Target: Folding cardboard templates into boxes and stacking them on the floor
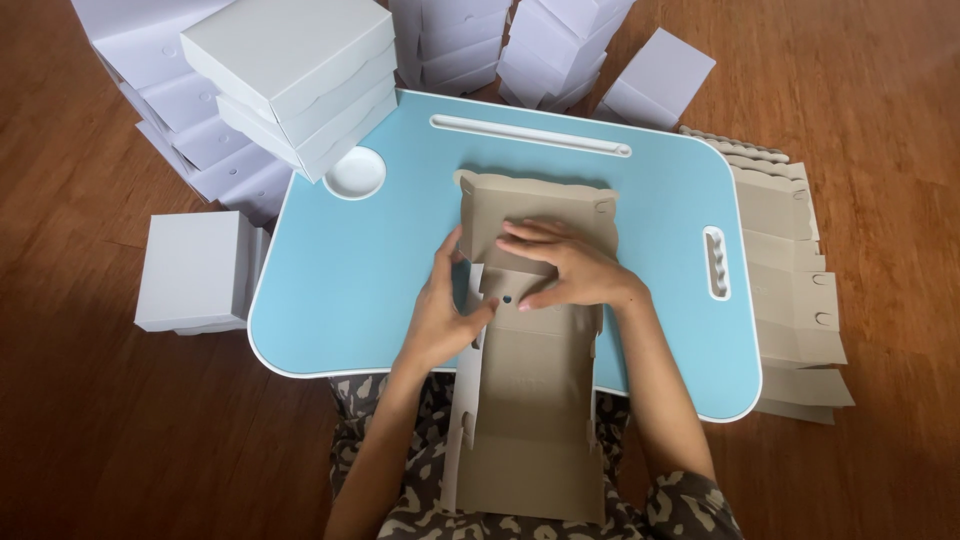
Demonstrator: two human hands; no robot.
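A flat, die-cut brown cardboard box blank [530,400] lies lengthwise on a light-blue lap table [370,250], its near end hanging over my lap. My right hand [565,265] presses flat on the blank's folded middle part, fingers spread toward the left. At the blank's left edge my left hand [440,315] grips a side flap, thumb on top. The far flap [540,205] of the blank stands slightly raised.
Stacks of finished white boxes [290,75] stand at the table's far left and behind it, with one more white box [195,270] on the wooden floor at left. A pile of unfolded brown blanks [790,280] lies to the right of the table.
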